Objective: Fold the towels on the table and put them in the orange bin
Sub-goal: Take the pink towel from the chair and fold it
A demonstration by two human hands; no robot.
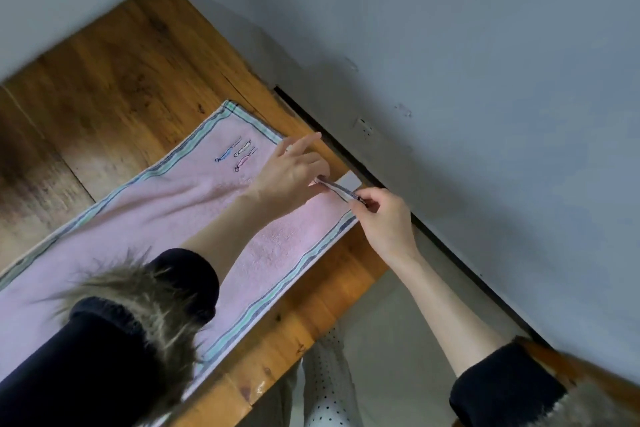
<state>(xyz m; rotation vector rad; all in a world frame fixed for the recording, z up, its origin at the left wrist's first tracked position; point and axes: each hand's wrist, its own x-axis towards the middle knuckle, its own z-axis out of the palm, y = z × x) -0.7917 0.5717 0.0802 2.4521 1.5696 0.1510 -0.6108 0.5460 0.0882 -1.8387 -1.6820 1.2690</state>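
Note:
A long pink towel [180,204] with green and grey striped borders and small embroidered figures lies flat along the wooden table [114,73]. Its far right end is lifted a little off the table. My left hand [294,170] pinches that raised striped edge, forefinger sticking out. My right hand [384,218] pinches the same edge at the corner, just right of the left hand. The orange bin is out of view.
The table's right end sits against a grey wall [450,45], with a dark gap along it. A small white object [349,180] lies on the table behind the hands. The near table edge [277,343] runs above my legs in dotted trousers [329,388].

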